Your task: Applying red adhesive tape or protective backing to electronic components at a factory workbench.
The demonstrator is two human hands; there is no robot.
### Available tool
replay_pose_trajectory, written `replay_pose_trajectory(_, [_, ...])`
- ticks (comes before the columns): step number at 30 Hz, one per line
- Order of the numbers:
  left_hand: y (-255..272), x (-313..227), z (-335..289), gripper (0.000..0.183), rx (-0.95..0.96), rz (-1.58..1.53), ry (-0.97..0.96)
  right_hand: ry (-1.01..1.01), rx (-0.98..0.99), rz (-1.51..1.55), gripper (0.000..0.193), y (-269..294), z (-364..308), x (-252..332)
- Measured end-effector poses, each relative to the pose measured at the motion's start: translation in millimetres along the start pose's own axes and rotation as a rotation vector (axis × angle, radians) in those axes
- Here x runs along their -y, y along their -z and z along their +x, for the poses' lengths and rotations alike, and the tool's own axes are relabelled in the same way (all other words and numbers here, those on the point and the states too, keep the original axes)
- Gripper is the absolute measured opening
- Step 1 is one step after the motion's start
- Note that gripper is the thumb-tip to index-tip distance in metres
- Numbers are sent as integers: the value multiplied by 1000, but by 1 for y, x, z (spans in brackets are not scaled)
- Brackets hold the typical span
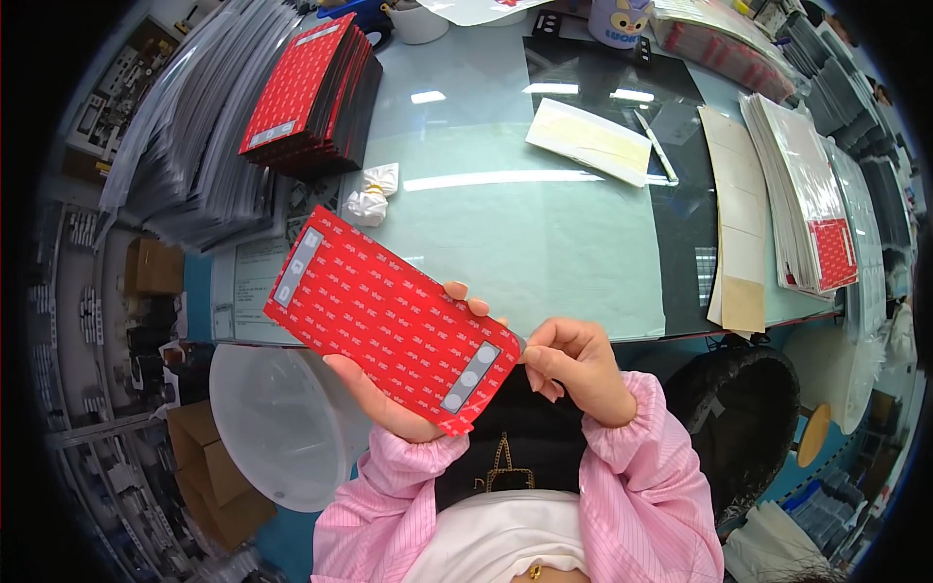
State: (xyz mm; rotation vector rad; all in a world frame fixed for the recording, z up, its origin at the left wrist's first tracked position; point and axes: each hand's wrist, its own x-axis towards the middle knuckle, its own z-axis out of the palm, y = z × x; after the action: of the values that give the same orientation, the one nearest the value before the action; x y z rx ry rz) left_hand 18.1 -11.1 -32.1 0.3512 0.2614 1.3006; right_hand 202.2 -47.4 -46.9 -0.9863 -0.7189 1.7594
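Observation:
A flat, oblong red panel (389,316) with a small repeated white print lies slanted across my left hand (384,403). Grey strips with cutouts cross both of its ends. My left thumb grips the near long edge, and fingertips show past the far edge; the rest of that hand is hidden underneath. At the panel's right-hand corner, my right hand (573,364) pinches thumb against forefinger on the edge. Something thin and greyish shows at that pinch, too small to make out. The panel is held up just in front of the table's near edge.
A stack of similar red panels (301,92) stands at the back left beside tall piles of clear sleeves (199,126). A crumpled white bundle (369,199), folded paper (588,141) and a pen (656,146) lie on the table (486,228). Bagged sheets (792,185) line the right side.

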Motion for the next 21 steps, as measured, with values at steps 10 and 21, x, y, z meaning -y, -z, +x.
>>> replay_pose_trajectory(10, [1,5,-1,93,6,0,-24,12,-13,10,12,0,2,-3])
replay_pose_trajectory(21, [0,0,3,91,11,14,-32,-1,15,-2,7,-2,1,-1])
